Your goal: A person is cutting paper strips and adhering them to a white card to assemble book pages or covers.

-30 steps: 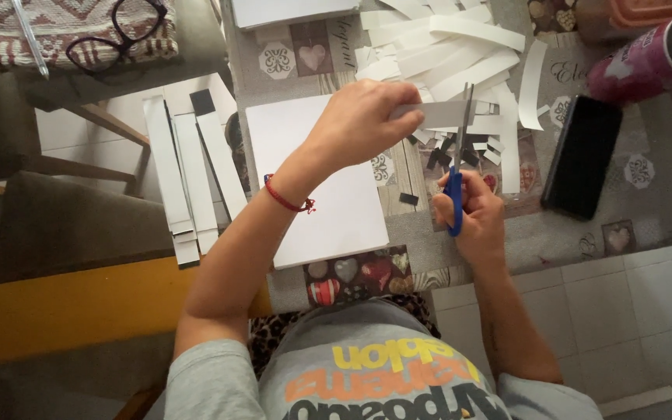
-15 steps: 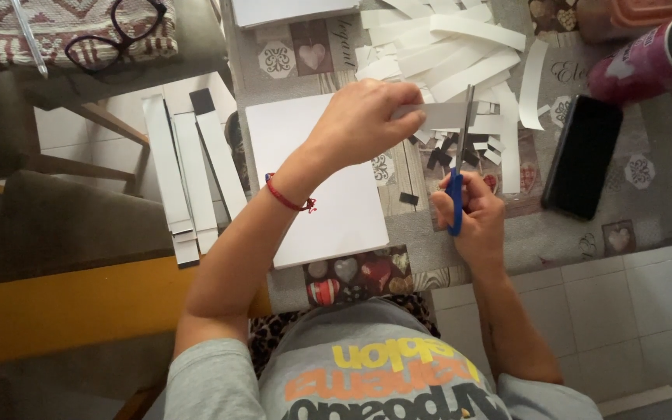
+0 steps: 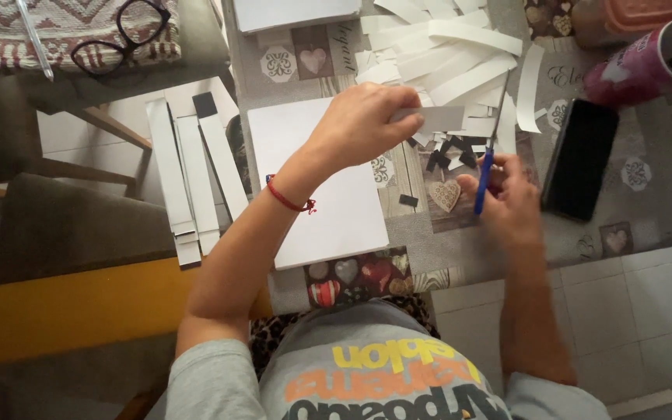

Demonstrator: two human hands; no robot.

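Observation:
My left hand (image 3: pixel 367 123), with a red string bracelet on the wrist, pinches a short white paper strip (image 3: pixel 439 118) above the table. My right hand (image 3: pixel 507 194) grips blue-handled scissors (image 3: pixel 490 152), their blades pointing away from me, just right of the strip's end. Small black paper offcuts (image 3: pixel 449 158) lie on the patterned tablecloth below the strip. A heap of cut white strips (image 3: pixel 445 47) lies beyond both hands.
A white sheet (image 3: pixel 328 194) lies under my left forearm. A black phone (image 3: pixel 581 159) and a pink mug (image 3: pixel 647 66) sit to the right. Long white strips (image 3: pixel 188 167) rest on a chair at the left; black glasses (image 3: pixel 118 35) and a pen lie on a woven cushion.
The scissors have tilted and the right hand has shifted slightly to the right, while the left hand keeps the strip at about the same place.

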